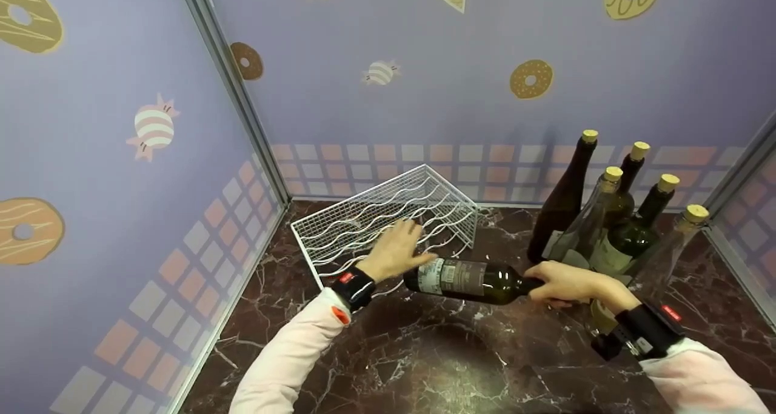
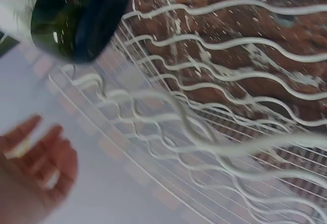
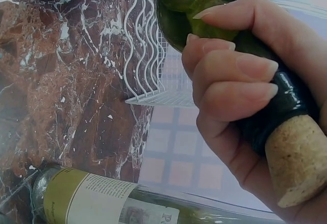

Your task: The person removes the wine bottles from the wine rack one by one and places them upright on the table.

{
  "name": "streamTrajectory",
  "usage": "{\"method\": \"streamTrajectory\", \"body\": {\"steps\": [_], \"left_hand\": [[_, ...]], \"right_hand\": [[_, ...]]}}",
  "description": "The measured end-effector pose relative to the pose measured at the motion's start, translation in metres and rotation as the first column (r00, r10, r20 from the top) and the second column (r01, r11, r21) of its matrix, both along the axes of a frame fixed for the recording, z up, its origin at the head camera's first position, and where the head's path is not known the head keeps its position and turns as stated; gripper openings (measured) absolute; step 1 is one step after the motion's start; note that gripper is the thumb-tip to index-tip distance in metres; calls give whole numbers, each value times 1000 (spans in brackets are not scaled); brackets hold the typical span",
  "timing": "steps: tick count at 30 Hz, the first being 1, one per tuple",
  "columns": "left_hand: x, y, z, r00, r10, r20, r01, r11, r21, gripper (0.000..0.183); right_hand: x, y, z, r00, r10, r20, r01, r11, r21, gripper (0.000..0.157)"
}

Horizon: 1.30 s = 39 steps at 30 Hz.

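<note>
A dark green wine bottle [image 1: 464,279] lies nearly level in the air, its base toward the left and its neck to the right. My right hand [image 1: 567,283] grips it by the neck; in the right wrist view the fingers curl round the neck just below the cork [image 3: 296,160]. My left hand [image 1: 394,251] is spread near the bottle's base, over the white wire rack [image 1: 364,214]. In the left wrist view, that hand's fingers [image 2: 51,152] are loosely extended and stand apart from the bottle's base [image 2: 82,24]. The rack has several wavy wire rows.
Several corked bottles stand at the right, among them a tall dark bottle [image 1: 561,202], a green bottle [image 1: 636,235] and a clear bottle [image 1: 673,250]. They stand close to my right wrist. The dark marbled tabletop [image 1: 424,365] meets patterned walls [image 1: 388,111] behind and on both sides.
</note>
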<state>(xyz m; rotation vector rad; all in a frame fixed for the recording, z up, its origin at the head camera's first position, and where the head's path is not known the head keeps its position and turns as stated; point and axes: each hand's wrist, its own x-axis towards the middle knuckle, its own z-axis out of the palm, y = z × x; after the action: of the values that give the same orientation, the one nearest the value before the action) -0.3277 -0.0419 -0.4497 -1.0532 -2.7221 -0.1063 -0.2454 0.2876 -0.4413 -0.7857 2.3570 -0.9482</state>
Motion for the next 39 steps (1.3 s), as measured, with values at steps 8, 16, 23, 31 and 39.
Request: {"method": "streamTrajectory", "body": {"steps": [8, 16, 23, 31, 39], "left_hand": [[-1, 30, -8, 950, -282, 135, 286, 958, -7, 82], [2, 45, -28, 902, -356, 243, 344, 935, 91, 90], [6, 52, -45, 920, -324, 222, 308, 946, 105, 83], [8, 57, -52, 928, -302, 216, 294, 953, 70, 80], [7, 57, -55, 928, -324, 183, 316, 946, 72, 75]], "right_hand": [[0, 0, 2, 1000, 4, 7, -4, 1000, 4, 5], [-2, -1, 3, 1000, 20, -15, -20, 1000, 11, 7], [-4, 0, 1, 1000, 17, -26, -16, 999, 32, 5], [-4, -2, -5, 999, 8, -45, -5, 999, 46, 6], [-5, -5, -5, 999, -3, -51, 7, 997, 80, 7]]}}
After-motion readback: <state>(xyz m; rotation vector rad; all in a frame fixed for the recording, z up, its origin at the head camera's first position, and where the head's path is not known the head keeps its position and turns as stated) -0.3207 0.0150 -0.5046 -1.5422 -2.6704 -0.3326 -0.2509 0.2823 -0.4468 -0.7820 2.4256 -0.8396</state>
